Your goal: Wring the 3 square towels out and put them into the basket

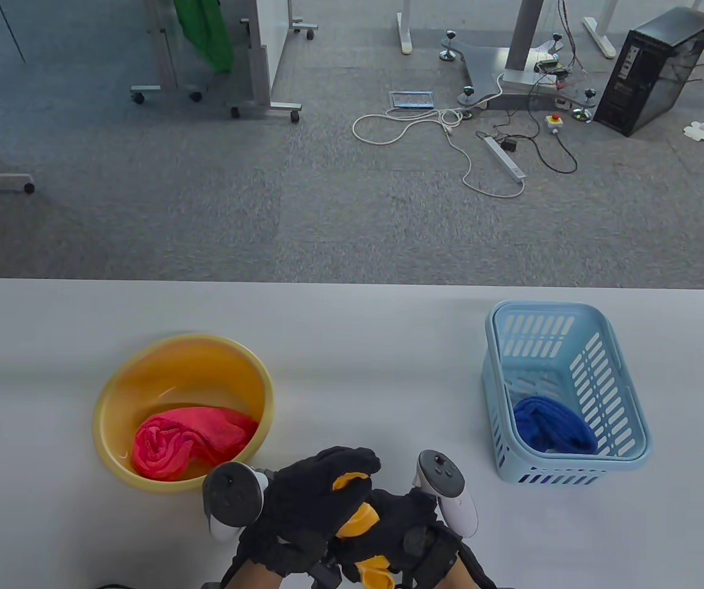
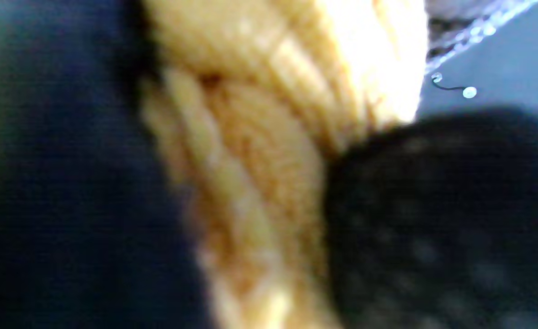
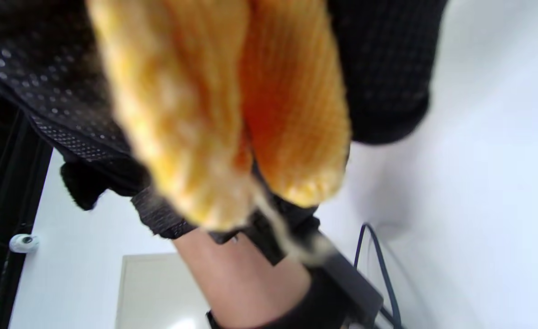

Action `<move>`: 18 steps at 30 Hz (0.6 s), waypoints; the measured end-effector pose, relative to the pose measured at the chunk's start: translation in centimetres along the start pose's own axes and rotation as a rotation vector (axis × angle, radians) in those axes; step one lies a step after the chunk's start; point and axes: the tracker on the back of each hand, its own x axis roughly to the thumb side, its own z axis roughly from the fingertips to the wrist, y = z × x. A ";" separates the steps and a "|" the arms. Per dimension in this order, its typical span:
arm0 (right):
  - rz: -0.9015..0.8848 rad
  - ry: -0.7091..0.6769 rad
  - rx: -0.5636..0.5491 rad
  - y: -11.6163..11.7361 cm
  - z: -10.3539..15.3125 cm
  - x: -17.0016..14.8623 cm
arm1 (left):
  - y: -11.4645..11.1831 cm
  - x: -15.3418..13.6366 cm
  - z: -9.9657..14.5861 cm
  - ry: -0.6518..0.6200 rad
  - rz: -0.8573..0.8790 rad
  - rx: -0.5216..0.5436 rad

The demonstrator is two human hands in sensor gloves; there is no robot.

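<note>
On the surface [image 1: 352, 343], a basin [image 1: 183, 411] sits at left with one towel [image 1: 189, 442] lying in it; a basket [image 1: 563, 392] stands well apart at right, another towel [image 1: 551, 429] in its near end. Between them at the near edge, the left hand [image 1: 309, 509] and right hand [image 1: 413, 534] meet, both closed around a third towel [image 1: 361, 521]. Behind the surface, cables [image 1: 450, 141] and a computer tower [image 1: 652, 70] sit on the floor.
</note>
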 end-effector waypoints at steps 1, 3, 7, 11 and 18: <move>-0.010 0.004 0.015 0.0 0.0 -0.1 | -0.1 0.0 0.0 0.003 0.006 -0.006; -0.035 0.005 0.032 0.0 0.0 -0.3 | -0.4 0.0 0.0 0.001 0.026 -0.015; -0.074 -0.001 0.055 -0.1 -0.1 -0.7 | -0.6 0.0 -0.2 -0.005 0.034 -0.027; -0.131 -0.013 0.091 0.1 -0.4 -1.3 | -0.6 0.0 -0.2 -0.007 0.042 -0.040; -0.159 -0.014 0.134 0.4 -0.5 -1.3 | -0.9 0.5 -0.3 -0.027 0.046 -0.062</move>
